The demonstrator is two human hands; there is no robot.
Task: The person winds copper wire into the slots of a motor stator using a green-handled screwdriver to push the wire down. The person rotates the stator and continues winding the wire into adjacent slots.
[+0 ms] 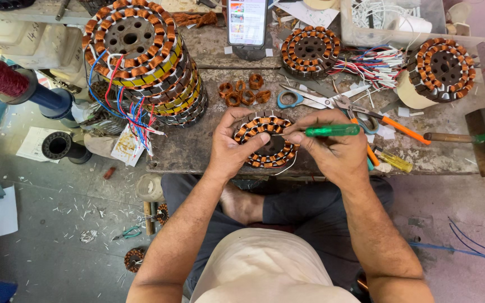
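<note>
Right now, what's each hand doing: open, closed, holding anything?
Left hand: closed around the rim of the copper-wound stator, steadying it on the workbench.
Right hand: closed on a green-handled tool, tip at the stator's windings.

Scissors behind stator (on workbench)

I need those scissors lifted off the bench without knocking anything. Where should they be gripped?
Probably at the blue loop handle of the scissors, coming from above on its left side. That end lies flat and open, while the blade end runs in among pliers and wires.
</note>
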